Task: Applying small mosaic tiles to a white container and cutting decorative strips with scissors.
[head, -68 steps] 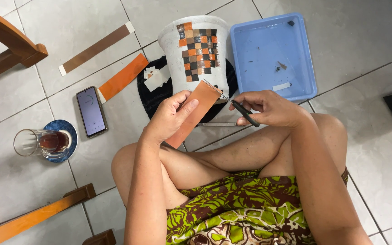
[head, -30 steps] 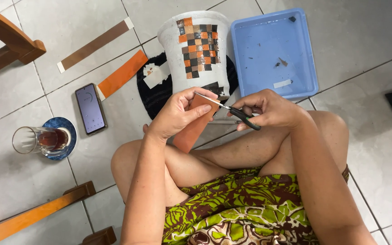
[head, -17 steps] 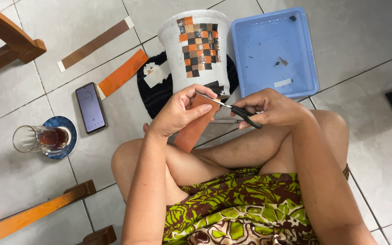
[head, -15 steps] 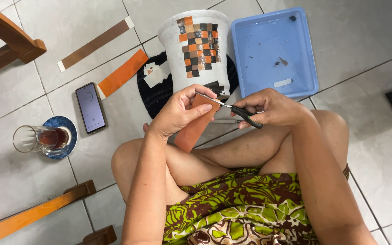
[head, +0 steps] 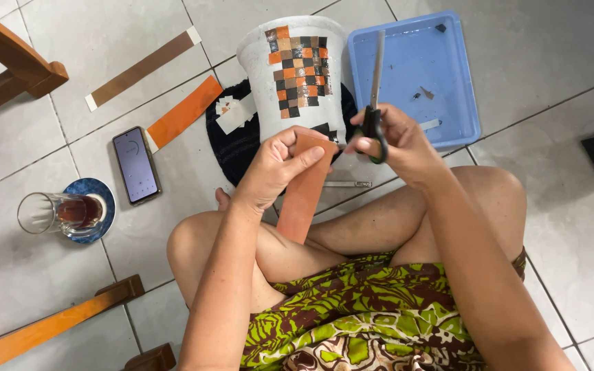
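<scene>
since a moment ago the scissors point(head: 377, 75) have swung up from level to point away over the blue tray point(head: 462, 82), blades together. right hand point(head: 390, 141) fingers grip their handles; left hand point(head: 280, 165) fingers pinch the orange strip point(head: 304, 199) above the knees, near the white pot point(head: 297, 75).
</scene>
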